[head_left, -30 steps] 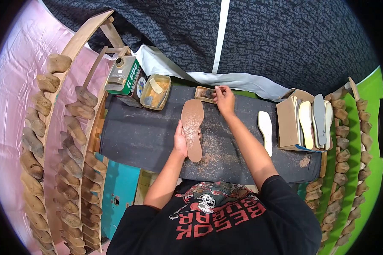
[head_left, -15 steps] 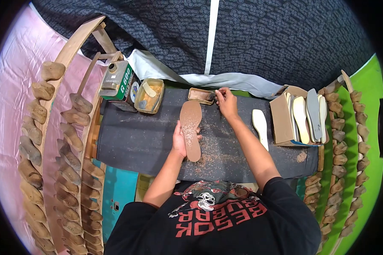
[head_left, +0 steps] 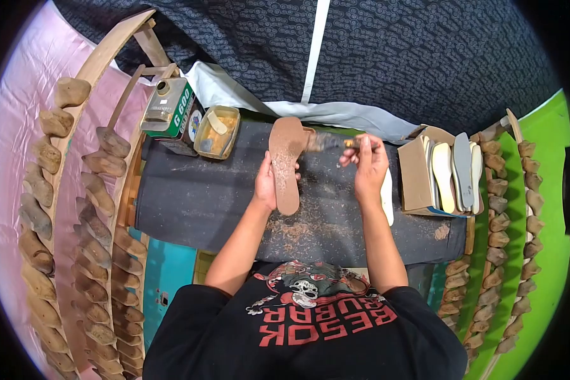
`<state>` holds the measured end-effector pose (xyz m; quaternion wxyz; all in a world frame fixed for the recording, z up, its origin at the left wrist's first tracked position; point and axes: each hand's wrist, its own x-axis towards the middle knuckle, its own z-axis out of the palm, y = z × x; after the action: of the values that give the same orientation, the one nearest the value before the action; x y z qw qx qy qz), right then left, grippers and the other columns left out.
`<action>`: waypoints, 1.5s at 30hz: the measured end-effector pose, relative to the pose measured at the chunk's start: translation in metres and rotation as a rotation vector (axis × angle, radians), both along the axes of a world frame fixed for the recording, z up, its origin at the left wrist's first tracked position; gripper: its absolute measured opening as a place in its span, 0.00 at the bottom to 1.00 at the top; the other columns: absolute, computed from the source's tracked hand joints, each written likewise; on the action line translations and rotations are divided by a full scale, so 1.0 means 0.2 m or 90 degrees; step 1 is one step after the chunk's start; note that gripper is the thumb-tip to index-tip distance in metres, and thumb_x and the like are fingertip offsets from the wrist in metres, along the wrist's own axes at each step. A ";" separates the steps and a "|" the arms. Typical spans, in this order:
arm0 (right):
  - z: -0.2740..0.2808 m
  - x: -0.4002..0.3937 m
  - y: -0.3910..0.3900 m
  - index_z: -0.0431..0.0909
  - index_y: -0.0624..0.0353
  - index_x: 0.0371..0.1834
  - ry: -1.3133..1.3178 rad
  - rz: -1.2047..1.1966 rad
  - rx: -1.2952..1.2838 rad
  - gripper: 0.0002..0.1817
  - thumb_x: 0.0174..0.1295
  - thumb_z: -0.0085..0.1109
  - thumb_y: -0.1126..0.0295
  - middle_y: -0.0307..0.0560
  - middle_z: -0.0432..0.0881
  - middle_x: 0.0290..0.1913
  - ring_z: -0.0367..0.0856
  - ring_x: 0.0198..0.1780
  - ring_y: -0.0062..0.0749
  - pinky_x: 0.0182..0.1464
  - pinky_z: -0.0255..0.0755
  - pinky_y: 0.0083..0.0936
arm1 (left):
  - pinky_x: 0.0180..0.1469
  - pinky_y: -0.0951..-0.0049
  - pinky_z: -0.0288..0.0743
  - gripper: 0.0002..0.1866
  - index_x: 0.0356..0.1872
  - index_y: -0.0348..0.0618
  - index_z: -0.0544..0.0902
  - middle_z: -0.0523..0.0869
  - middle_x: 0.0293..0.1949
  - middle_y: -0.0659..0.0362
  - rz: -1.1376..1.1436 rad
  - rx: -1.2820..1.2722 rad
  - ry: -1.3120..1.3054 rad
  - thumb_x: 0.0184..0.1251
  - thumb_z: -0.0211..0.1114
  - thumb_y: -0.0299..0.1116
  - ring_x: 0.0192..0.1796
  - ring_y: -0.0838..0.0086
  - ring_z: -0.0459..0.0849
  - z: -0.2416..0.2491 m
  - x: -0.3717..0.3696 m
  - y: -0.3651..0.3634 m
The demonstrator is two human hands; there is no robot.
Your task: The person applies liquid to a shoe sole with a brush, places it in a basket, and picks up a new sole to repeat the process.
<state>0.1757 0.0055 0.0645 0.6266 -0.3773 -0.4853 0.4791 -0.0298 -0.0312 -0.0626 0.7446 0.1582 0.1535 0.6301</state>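
Gripping a brown sole (head_left: 286,166) in my left hand (head_left: 265,183) above the table (head_left: 196,199), toward its far edge, and a blurred brush (head_left: 325,141) in my right hand (head_left: 370,166), I'm seemingly brushing, which calls for steady, even strokes.

Brown sole (head_left: 287,166), speckled, broad end forward; dark brush-like tool (head_left: 328,142), blurred, crosswise beside it, contact unclear.

A dark patterned cloth (head_left: 424,57) hung across the top of the frame, parted by a white strip (head_left: 315,50). Pink sheeting (head_left: 35,133) covered the far left — a bright green backdrop (head_left: 554,136) the far right. Wooden racks (head_left: 119,45) flanked a dark-covered table (head_left: 190,196) at centre, with a teal panel (head_left: 171,263) at lower left.
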 end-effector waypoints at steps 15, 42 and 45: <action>0.03 0.13 -0.32 0.73 0.60 0.47 -0.137 0.101 0.003 0.07 0.78 0.50 0.67 0.38 0.77 0.34 0.77 0.28 0.14 0.31 0.77 0.16 | 0.45 0.66 0.85 0.30 0.60 0.46 0.78 0.86 0.41 0.56 -0.029 0.037 -0.026 0.81 0.41 0.60 0.40 0.67 0.87 0.29 0.10 0.15; 0.14 0.16 -0.27 0.73 0.60 0.44 -0.170 0.039 0.058 0.06 0.77 0.51 0.70 0.37 0.77 0.33 0.73 0.28 0.13 0.32 0.71 0.13 | 0.47 0.62 0.84 0.30 0.59 0.46 0.79 0.88 0.41 0.53 -0.065 0.039 -0.060 0.81 0.42 0.60 0.41 0.65 0.88 0.30 0.15 0.16; 0.16 0.11 -0.23 0.73 0.60 0.44 -0.117 -0.030 0.105 0.06 0.77 0.51 0.70 0.37 0.77 0.34 0.72 0.28 0.13 0.32 0.72 0.13 | 0.45 0.63 0.85 0.30 0.59 0.46 0.79 0.88 0.40 0.54 -0.097 0.043 -0.071 0.81 0.41 0.60 0.40 0.66 0.88 0.34 0.19 0.15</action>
<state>0.1984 -0.0406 0.0972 0.6193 -0.3784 -0.5695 0.3860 0.0073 -0.0021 0.0056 0.7918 0.1592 0.0779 0.5845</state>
